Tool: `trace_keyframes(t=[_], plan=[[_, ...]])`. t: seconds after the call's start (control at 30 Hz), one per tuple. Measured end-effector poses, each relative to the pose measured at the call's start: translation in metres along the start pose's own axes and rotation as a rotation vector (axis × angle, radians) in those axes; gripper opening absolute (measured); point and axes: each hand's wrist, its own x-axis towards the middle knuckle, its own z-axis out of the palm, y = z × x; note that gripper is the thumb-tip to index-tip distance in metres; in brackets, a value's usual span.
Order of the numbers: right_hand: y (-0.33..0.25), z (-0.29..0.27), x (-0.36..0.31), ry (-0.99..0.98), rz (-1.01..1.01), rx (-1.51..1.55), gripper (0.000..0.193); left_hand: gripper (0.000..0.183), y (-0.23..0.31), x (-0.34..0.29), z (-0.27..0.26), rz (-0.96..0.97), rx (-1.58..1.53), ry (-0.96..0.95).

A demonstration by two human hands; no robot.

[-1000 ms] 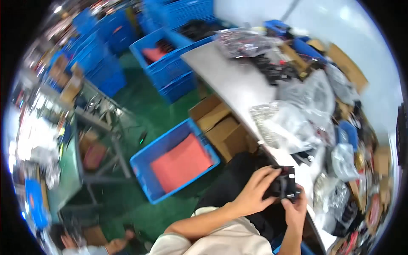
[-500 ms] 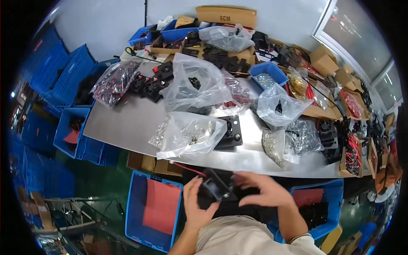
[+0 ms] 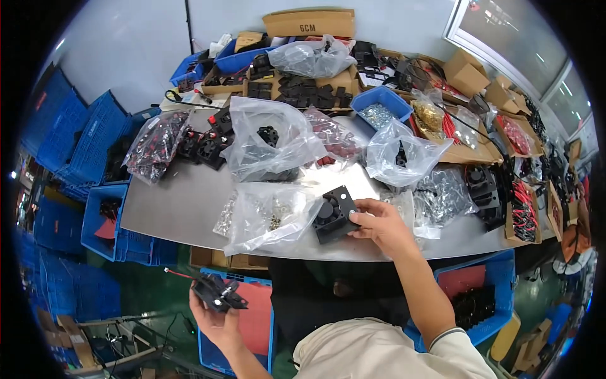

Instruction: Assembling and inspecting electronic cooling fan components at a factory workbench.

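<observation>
My left hand point(image 3: 216, 327) is closed around a small black plastic assembly point(image 3: 214, 290) with a thin red wire, held above the blue crate point(image 3: 270, 335) at lower left. On the metal table point(image 3: 167, 202), my right hand point(image 3: 384, 226) grips the right side of a black square fan unit point(image 3: 326, 213). Its round fan faces up, and its near edge lies close to the table's front. Directly left of the fan unit lies a clear plastic bag point(image 3: 252, 218) with small metal fasteners inside. The right fingertips touch the casing's edge; the thumb shows on top.
Red sheet point(image 3: 254, 316) lines the left crate. Another blue crate point(image 3: 505, 297) with black parts stands at lower right. Further back lie an open plastic bag point(image 3: 243, 129), a blue bin of screws point(image 3: 377, 114), and boxes of black parts point(image 3: 309, 91). Stacked blue crates point(image 3: 95, 148) line the left.
The left hand has carried the black assembly left, from in front of my body to over the crate. My right hand has moved up onto the table and taken hold of the fan unit.
</observation>
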Motion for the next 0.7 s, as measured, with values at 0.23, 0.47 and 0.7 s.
trace_keyframes(t=[0.23, 0.47, 0.7], plan=[[0.015, -0.01, -0.004, 0.038, 0.003, 0.094, 0.043, 0.085, -0.007, 0.022, -0.014, -0.076, -0.021, 0.059], [0.005, -0.035, -0.036, 0.086, -0.217, 0.1, 0.041, 0.075, -0.005, 0.07, -0.02, 0.06, 0.254, 0.023], [-0.076, -0.048, -0.056, -0.202, -0.7, -0.03, 0.052, 0.071, -0.002, 0.136, -0.075, 0.146, 0.628, 0.009]])
